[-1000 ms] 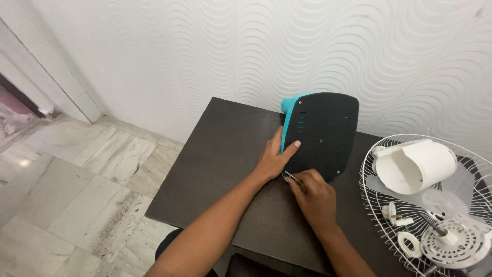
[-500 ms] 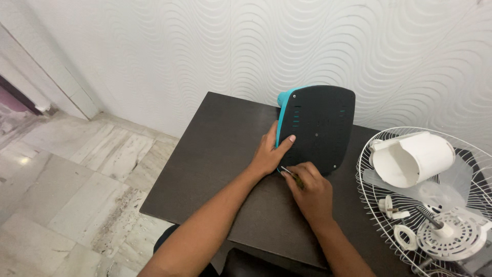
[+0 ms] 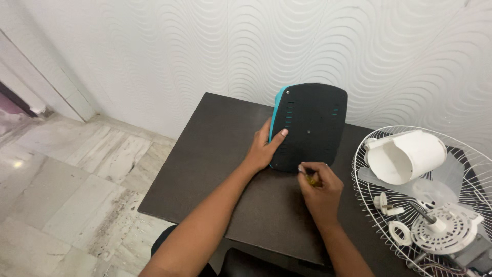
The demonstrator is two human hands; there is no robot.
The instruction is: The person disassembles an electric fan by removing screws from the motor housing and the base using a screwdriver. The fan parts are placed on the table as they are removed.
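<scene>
A black fan base with a teal rim stands tipped up on its edge on the dark table, its underside toward me. My left hand grips its left edge, thumb on the black underside. My right hand is closed around a small screwdriver with a yellowish handle, held at the base's lower edge; the tip is hidden by my fingers.
To the right lies a white wire fan guard with a white motor cover, a white motor housing with shaft and small white plastic parts in it. A wavy white wall stands behind. The table's left edge drops to a marble floor.
The base has been tilted more upright, so the teal rim shows less. My right hand with the screwdriver has shifted right along the lower edge. My left hand stays on the left edge.
</scene>
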